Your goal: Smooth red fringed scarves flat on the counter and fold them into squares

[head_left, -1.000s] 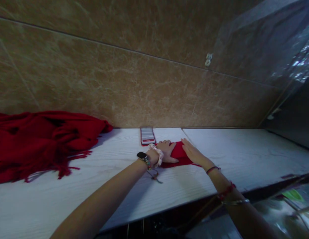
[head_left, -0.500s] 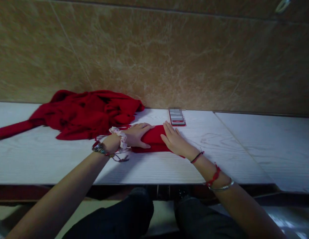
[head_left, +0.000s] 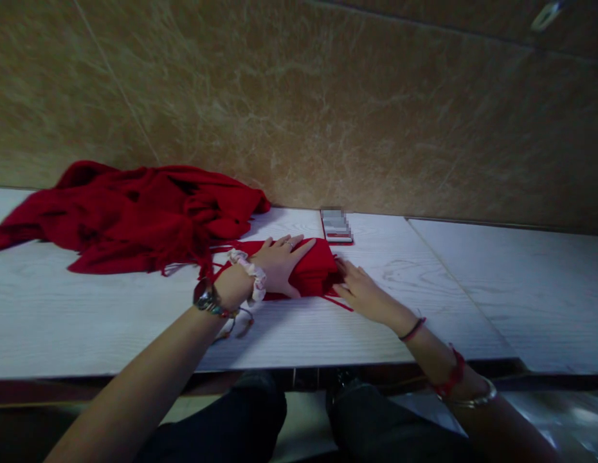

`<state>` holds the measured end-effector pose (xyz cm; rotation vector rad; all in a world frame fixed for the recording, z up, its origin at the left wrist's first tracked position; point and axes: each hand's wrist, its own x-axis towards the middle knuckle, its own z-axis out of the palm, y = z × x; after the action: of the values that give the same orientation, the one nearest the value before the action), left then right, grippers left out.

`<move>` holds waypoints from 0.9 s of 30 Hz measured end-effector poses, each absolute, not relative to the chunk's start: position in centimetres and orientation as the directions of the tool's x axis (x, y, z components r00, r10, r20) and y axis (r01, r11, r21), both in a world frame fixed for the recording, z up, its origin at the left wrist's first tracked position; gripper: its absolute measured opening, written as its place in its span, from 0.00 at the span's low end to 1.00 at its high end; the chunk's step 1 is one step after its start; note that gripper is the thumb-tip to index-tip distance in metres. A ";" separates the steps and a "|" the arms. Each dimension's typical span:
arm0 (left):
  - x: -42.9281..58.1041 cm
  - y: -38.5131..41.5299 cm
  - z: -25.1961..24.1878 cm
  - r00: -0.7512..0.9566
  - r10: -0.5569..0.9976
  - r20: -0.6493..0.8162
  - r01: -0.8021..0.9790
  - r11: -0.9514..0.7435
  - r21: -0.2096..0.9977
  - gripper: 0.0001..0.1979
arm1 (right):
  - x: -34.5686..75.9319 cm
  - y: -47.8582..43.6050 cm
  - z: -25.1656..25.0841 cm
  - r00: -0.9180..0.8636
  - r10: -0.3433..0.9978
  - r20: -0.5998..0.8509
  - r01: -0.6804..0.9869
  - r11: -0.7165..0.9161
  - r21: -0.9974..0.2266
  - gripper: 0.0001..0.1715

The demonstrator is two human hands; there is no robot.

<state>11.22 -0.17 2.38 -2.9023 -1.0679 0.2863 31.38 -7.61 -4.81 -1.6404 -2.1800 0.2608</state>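
Note:
A folded red scarf (head_left: 312, 260) with fringe threads lies flat on the white wood-grain table. My left hand (head_left: 278, 263) rests palm down on it with the fingers spread, pressing on its middle and left part. At the scarf's right end is my right hand (head_left: 364, 290), its fingers stretched out and the thumb apart, touching the end edge near the fringe. The tips of those fingers are partly lost against the dark red cloth. Left of my left hand, a loose heap of red cloth (head_left: 144, 212) with fringe lies crumpled against the wall.
A phone (head_left: 336, 226) with a red edge, its screen blurred out, lies behind the scarf. A brown marbled wall (head_left: 289, 116) bounds the back of the white table (head_left: 149, 321). A seam crosses the table at right. My legs (head_left: 241, 411) are below the front edge.
My left hand has slid right onto the scarf's middle. My right hand has left the scarf's top and moved right to its end. The view has shifted slightly.

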 end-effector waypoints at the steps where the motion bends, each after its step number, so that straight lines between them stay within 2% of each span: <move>1: 11.2 -0.2 2.4 0.745 0.647 -0.164 0.640 -0.762 -0.102 0.56 | 31.4 -8.0 -4.9 -0.269 0.946 0.180 0.893 0.316 -0.322 0.31; 3: 11.2 -0.4 2.4 0.743 0.648 -0.167 0.639 -0.761 -0.112 0.56 | 31.1 -8.7 -4.7 -0.293 0.945 0.148 0.914 0.322 -0.245 0.31; 8: 11.2 -0.7 2.5 0.744 0.647 -0.168 0.634 -0.763 -0.127 0.54 | 29.7 -9.1 -3.5 -0.245 0.961 0.128 0.943 0.267 -0.201 0.31; 20: 10.4 -0.3 2.4 0.762 0.638 -0.110 0.629 -0.770 -0.110 0.51 | 29.8 -8.9 -4.4 -0.296 0.949 0.105 0.926 0.312 -0.211 0.32; 22: 10.4 -0.3 2.0 0.766 0.635 -0.099 0.626 -0.772 -0.111 0.52 | 29.7 -9.0 -4.1 -0.248 0.958 0.144 0.918 0.280 -0.283 0.33; 25: 10.8 -0.7 1.6 0.763 0.639 -0.098 0.631 -0.769 -0.103 0.54 | 29.1 -8.9 -2.9 -0.095 0.938 0.332 0.880 0.236 -0.413 0.35; 27: 11.2 -0.9 1.4 0.762 0.640 -0.098 0.632 -0.768 -0.100 0.54 | 28.5 -8.6 -1.8 -0.084 0.891 0.446 0.872 0.282 -0.401 0.35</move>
<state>11.22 -0.91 1.45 -2.8918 -1.0445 0.1946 28.45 -8.59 -1.85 -1.5774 -1.9383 0.0410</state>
